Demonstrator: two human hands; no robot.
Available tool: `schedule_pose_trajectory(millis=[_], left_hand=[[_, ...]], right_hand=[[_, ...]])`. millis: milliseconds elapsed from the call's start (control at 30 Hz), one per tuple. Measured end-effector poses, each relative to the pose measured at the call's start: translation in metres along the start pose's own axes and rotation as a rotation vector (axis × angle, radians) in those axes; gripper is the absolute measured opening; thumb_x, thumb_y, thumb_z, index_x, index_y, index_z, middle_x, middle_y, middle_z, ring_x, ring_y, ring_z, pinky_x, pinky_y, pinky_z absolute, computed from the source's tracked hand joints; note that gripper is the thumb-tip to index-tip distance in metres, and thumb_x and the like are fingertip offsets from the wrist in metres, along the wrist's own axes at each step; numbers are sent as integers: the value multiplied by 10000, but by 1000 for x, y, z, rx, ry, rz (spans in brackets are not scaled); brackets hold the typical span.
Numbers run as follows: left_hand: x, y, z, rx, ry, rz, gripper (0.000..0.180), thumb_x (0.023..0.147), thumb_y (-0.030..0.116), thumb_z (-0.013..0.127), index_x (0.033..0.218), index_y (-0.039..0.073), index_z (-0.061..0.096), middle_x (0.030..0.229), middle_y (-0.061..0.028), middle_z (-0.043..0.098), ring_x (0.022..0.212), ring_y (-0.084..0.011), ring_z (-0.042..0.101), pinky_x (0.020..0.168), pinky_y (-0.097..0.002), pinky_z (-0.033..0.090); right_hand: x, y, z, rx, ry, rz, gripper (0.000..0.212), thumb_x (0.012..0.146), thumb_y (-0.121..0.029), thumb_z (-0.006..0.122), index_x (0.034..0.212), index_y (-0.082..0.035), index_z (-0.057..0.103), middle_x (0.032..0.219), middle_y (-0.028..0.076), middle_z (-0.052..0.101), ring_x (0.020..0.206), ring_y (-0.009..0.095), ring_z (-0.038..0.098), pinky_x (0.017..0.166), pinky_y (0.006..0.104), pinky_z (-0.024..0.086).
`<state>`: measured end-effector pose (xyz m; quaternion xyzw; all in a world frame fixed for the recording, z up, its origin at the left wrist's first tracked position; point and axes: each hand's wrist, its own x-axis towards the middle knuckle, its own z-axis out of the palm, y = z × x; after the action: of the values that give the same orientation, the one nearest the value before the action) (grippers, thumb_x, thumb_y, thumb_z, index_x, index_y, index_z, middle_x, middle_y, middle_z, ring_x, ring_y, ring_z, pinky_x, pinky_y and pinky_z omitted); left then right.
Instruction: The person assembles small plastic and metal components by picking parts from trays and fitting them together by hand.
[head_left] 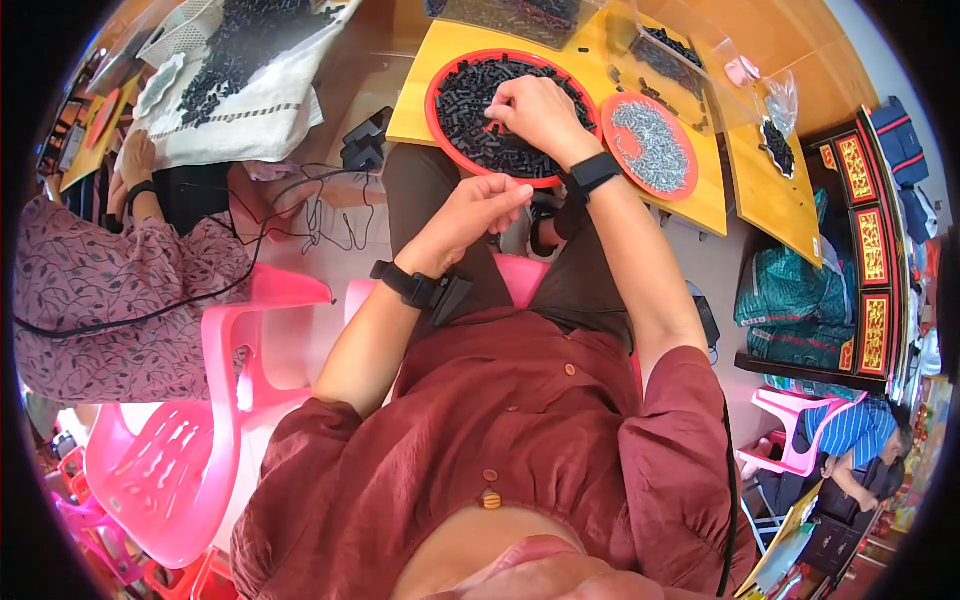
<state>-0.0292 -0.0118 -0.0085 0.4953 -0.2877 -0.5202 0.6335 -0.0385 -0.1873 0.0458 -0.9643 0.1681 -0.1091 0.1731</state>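
Observation:
My right hand [541, 113] is over a round red tray [432, 112] full of small black tube-like pieces [470, 95]. Its thumb and fingertips are pinched together among the pieces; what lies between them is too small to make out. My left hand [474, 213] is held above my lap, just off the tray's near edge, with the thumb pressed against the fingers. Anything in that pinch is hidden. Right of the tray, a smaller red plate [682, 186] carries many small silvery metal parts [652, 145]. Both wrists wear black bands.
The tray and plate rest on a yellow wooden table [708, 165]. Clear plastic bins [672, 62] with black pieces stand at the back. On the left, another person [130, 290] sits by a cloth-covered table [255, 130] heaped with black pieces. A pink chair [170, 470] is beside me.

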Motion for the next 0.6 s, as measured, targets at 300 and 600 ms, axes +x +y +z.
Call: schedule_pose_trajectory(millis=[300, 600], left_hand=[[0, 1, 0, 3, 6, 6, 217, 928, 303, 585, 849, 105, 626, 672, 70, 552, 574, -15, 473, 526, -173, 344], [0, -1, -1, -7, 1, 4, 227, 935, 301, 577, 843, 99, 626, 669, 62, 562, 554, -14, 483, 506, -168, 351]], right_hand=[[5, 2, 13, -79, -32, -174, 61, 703, -138, 694, 746, -96, 701, 752, 134, 671, 779, 322, 656, 698, 432, 514], [1, 3, 10, -221, -120, -236, 154, 760, -208, 685, 857, -89, 684, 860, 119, 639, 858, 318, 627, 723, 432, 502]])
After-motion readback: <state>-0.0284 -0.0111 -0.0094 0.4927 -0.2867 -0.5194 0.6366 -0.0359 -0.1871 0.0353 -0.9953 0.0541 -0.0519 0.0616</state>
